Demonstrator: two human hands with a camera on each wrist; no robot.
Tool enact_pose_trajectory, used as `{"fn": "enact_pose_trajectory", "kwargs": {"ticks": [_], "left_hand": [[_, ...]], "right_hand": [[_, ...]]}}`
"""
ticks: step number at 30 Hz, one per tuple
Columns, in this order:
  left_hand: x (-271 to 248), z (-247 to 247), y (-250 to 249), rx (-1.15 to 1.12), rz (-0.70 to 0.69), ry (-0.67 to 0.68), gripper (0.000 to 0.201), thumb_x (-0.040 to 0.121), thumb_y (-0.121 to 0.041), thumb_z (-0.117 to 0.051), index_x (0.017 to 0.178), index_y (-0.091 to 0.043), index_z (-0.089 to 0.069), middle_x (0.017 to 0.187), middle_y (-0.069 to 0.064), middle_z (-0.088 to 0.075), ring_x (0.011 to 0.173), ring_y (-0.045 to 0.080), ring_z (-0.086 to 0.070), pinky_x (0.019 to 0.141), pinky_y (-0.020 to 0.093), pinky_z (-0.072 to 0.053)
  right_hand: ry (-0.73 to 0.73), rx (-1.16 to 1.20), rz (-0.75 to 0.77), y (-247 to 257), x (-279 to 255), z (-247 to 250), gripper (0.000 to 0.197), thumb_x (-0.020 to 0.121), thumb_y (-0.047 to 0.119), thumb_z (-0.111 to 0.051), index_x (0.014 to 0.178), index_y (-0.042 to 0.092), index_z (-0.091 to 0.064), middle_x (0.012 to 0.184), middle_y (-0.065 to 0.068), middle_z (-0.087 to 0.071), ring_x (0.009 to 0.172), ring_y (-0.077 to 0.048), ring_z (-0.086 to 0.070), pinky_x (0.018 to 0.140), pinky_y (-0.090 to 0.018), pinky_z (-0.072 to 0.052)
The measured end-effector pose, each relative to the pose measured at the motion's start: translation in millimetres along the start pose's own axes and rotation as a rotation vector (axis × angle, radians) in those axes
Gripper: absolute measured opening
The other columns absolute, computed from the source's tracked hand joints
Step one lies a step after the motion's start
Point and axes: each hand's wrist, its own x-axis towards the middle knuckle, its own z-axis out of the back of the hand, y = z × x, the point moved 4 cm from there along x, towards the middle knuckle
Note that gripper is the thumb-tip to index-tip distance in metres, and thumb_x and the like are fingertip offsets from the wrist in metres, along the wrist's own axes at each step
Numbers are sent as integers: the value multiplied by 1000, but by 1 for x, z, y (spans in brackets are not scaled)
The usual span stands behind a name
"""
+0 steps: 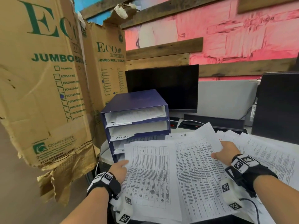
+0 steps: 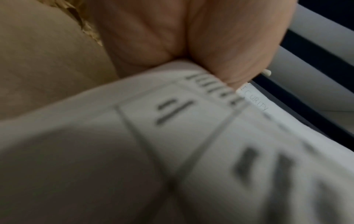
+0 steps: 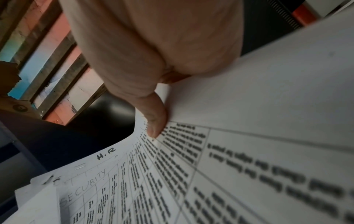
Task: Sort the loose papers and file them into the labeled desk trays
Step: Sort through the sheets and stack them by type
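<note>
I hold printed table sheets over the desk with both hands. My left hand (image 1: 120, 167) pinches the left sheet (image 1: 148, 172) at its left edge; the left wrist view shows the hand (image 2: 191, 45) clamped on that paper (image 2: 172, 136). My right hand (image 1: 226, 153) grips the right sheet (image 1: 194, 167), thumb (image 3: 155, 119) on top. Behind lie a sheet marked H.R (image 3: 106, 154) and one marked SECURITY (image 3: 86, 184). The blue tray stack (image 1: 134, 101) stands just beyond; its middle tray reads ADMIN (image 1: 122, 137), and the lowest tray is partly hidden.
Loose papers (image 1: 267, 156) spread across the desk at the right. Tall cardboard boxes (image 1: 48, 78) crowd the left side against the trays. A dark monitor (image 1: 161, 88) stands behind the trays, and a black computer case (image 1: 278, 107) at the far right.
</note>
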Motion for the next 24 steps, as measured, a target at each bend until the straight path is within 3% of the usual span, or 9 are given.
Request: {"fn": "enact_pose_trajectory", "kwargs": {"ticks": [2, 5, 7, 11, 14, 16, 19, 21, 24], "left_hand": [[-1, -4, -6, 28, -1, 71, 49, 94, 3, -35, 140, -11, -45, 88, 10, -63, 56, 16, -55, 55, 26, -45], [-1, -10, -6, 329, 44, 151, 45, 97, 0, -36, 143, -3, -38, 140, 18, -46, 124, 30, -50, 101, 31, -41], [-7, -6, 1, 444, 99, 150, 41, 99, -4, -36, 140, 2, -41, 145, 19, -41, 133, 30, -41, 108, 29, -35], [-14, 7, 11, 176, 127, 51, 38, 97, 8, -35, 134, 13, -41, 133, 27, -49, 123, 36, -47, 97, 29, -38], [-18, 19, 5, 3, 105, -35, 36, 96, 12, -34, 131, 16, -43, 89, 18, -54, 78, 30, -51, 57, 21, -39], [-18, 25, -2, -44, 74, -41, 38, 97, 9, -33, 134, 11, -44, 72, 4, -47, 56, 16, -45, 42, 13, -34], [-20, 26, -13, -89, 23, -68, 42, 97, 10, -27, 136, 6, -43, 68, 11, -48, 37, 6, -42, 35, 8, -33], [-17, 23, -18, -59, -17, -145, 39, 98, 6, -32, 129, 0, -54, 89, 27, -63, 43, 13, -39, 35, 11, -34], [-10, 14, -27, -83, -1, -144, 28, 98, -5, -44, 121, -8, -61, 109, 20, -64, 62, 27, -55, 60, 22, -50]], "right_hand": [[1, -2, -1, -2, 0, 2, 31, 79, 5, -72, 109, 2, -63, 106, -13, -66, 88, -23, -55, 81, -33, -46], [4, -20, -3, -6, 0, 6, 30, 80, 8, -72, 108, 4, -63, 105, -12, -66, 89, -22, -55, 82, -33, -46], [9, -29, -8, -9, -1, 8, 27, 80, 7, -72, 105, 4, -63, 99, -10, -65, 89, -22, -55, 80, -32, -45], [1, -56, -22, -11, -2, 10, 25, 78, 6, -73, 101, 2, -64, 97, -11, -65, 88, -24, -55, 78, -33, -45], [-1, -75, -17, -9, -4, 9, 23, 78, 7, -73, 99, 4, -64, 97, -12, -64, 87, -24, -54, 78, -33, -45], [-11, -75, -9, -7, -5, 10, 24, 78, 7, -73, 100, 3, -64, 96, -12, -64, 86, -24, -53, 78, -33, -43], [-29, -70, -2, -8, -3, 14, 28, 78, 7, -73, 104, 2, -63, 96, -13, -62, 87, -23, -52, 81, -34, -42], [-42, -58, -3, -8, -2, 18, 24, 78, 6, -73, 100, 3, -63, 94, -12, -62, 87, -24, -53, 82, -35, -43], [-47, -39, -10, -12, 3, 20, 17, 78, 6, -73, 92, 8, -61, 90, -10, -62, 86, -26, -56, 82, -38, -46]]}}
